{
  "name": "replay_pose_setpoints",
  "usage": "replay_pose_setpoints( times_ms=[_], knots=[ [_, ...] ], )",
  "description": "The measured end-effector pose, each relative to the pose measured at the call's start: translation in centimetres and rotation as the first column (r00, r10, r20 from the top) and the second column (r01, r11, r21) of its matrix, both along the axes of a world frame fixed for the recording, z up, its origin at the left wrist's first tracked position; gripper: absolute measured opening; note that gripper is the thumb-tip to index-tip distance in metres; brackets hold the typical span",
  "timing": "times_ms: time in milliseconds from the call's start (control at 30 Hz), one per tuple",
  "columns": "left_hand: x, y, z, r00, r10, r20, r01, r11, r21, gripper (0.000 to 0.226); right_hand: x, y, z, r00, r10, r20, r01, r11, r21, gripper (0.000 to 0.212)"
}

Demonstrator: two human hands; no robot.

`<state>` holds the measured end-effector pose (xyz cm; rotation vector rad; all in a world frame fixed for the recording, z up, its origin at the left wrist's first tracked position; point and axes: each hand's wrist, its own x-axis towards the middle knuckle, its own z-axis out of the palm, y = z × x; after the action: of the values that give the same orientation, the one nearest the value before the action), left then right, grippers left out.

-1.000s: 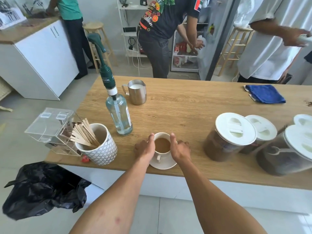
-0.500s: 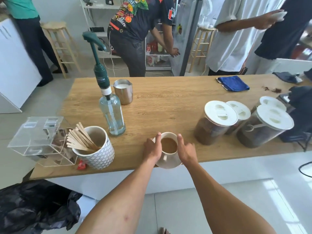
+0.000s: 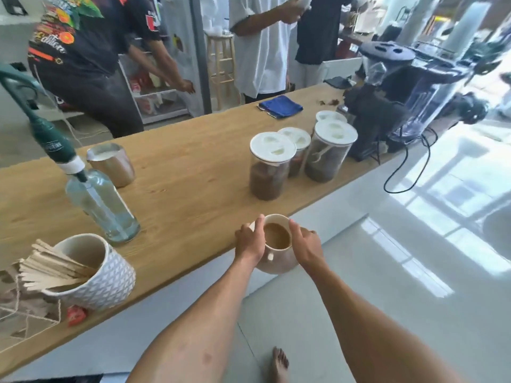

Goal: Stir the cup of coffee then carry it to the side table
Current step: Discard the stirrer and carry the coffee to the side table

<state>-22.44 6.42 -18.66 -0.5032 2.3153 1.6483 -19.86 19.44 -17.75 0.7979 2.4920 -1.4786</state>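
A white cup of coffee on its saucer is held in the air, just off the front edge of the wooden counter. My left hand grips the cup and saucer on the left side, thumb on the rim. My right hand grips them on the right side. The coffee is light brown and fills the cup near the rim. The cup's handle points toward me.
On the counter stand a patterned mug of wooden stirrers, a pump bottle, a steel milk jug, three white-lidded jars, a blue cloth and a black grinder. Three people stand behind. White floor lies to the right.
Both hands lifted the cup and saucer off the counter and drew them back past its front edge. The view has swung to the right.
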Motion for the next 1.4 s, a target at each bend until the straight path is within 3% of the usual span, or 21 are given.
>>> replay_pose_setpoints(
  times_ms=[100,267,500,600,733,900,1133,1267,1400],
  knots=[
    [1.0,3.2,-0.7,0.997,-0.077,0.009,0.077,0.996,0.043,0.076,2.3,3.1,-0.4,0.997,-0.079,-0.013,0.079,0.997,-0.003,0.065],
    [2.9,9.4,-0.5,0.969,-0.244,0.039,0.241,0.968,0.064,0.090,6.5,8.6,-0.6,0.973,-0.229,-0.038,0.228,0.973,-0.022,0.061],
    [6.0,19.3,-0.3,0.880,-0.470,0.072,0.466,0.882,0.066,0.077,12.1,17.1,-0.7,0.896,-0.439,-0.070,0.439,0.898,-0.007,0.054],
    [8.0,23.7,-0.4,0.832,-0.555,0.018,0.553,0.830,0.074,0.049,14.8,21.0,-0.9,0.869,-0.487,-0.082,0.490,0.871,0.022,0.052],
    [11.2,29.4,-0.4,0.766,-0.641,0.042,0.636,0.766,0.091,0.078,18.3,26.1,-1.0,0.824,-0.561,-0.078,0.565,0.824,0.035,0.051],
    [14.7,35.8,-0.1,0.703,-0.709,0.051,0.703,0.704,0.100,0.091,22.6,31.9,-1.7,0.786,-0.613,-0.079,0.618,0.784,0.057,0.049],
    [19.4,45.3,-0.4,0.526,-0.850,0.024,0.849,0.527,0.034,0.055,29.0,39.3,-2.4,0.674,-0.728,-0.125,0.736,0.676,0.032,0.059],
    [22.4,49.9,-0.6,0.456,-0.888,0.051,0.889,0.457,0.013,0.060,32.6,43.0,-3.0,0.625,-0.772,-0.116,0.780,0.623,0.058,0.059],
    [25.9,54.7,-1.3,0.416,-0.908,0.048,0.909,0.417,0.008,0.084,36.3,46.9,-3.1,0.542,-0.833,-0.107,0.840,0.539,0.058,0.066]
  ],
)
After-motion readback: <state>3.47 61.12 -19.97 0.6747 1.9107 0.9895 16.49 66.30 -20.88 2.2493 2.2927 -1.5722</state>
